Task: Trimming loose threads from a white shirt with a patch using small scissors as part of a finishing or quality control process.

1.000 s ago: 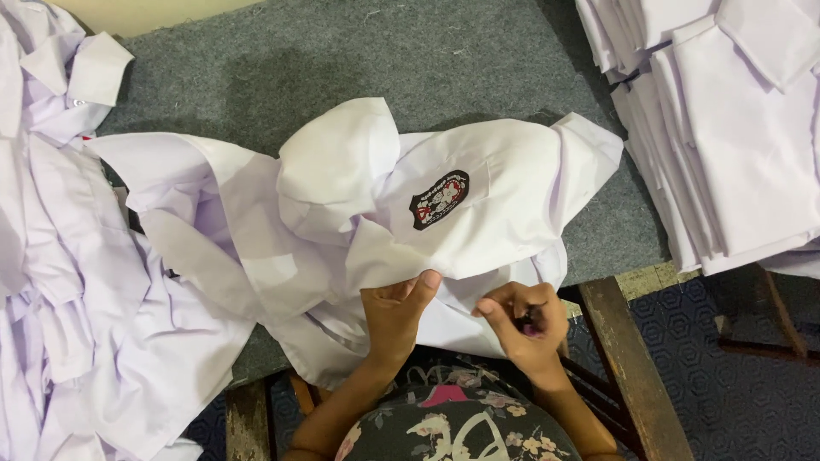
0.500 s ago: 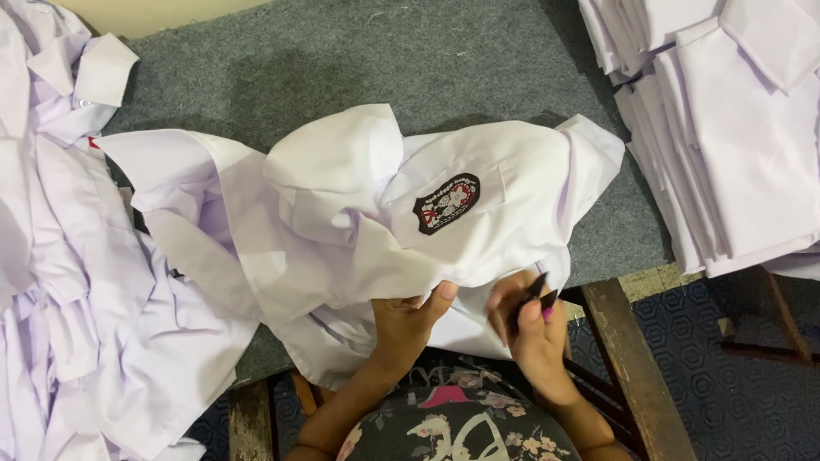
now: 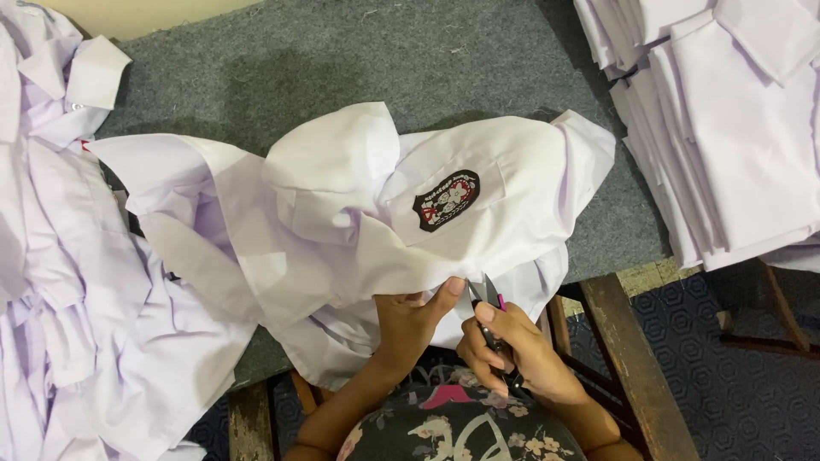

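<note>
A white shirt (image 3: 359,213) with a dark oval badge (image 3: 446,201) on its pocket lies crumpled on the grey felt table (image 3: 342,60). My left hand (image 3: 414,320) pinches the shirt's lower edge near the table's front. Right beside it, my right hand (image 3: 512,354) holds small thread snips (image 3: 487,294) with a pink part, their blades touching the same fabric edge.
A loose heap of white shirts (image 3: 60,282) covers the table's left side. A neat stack of folded white shirts (image 3: 726,119) stands at the right. A brown wooden frame (image 3: 632,358) runs under the table edge, over a dark patterned floor.
My right hand has brought the snips up to the shirt edge, close to the left thumb. The shirt has shifted slightly and spread flatter.
</note>
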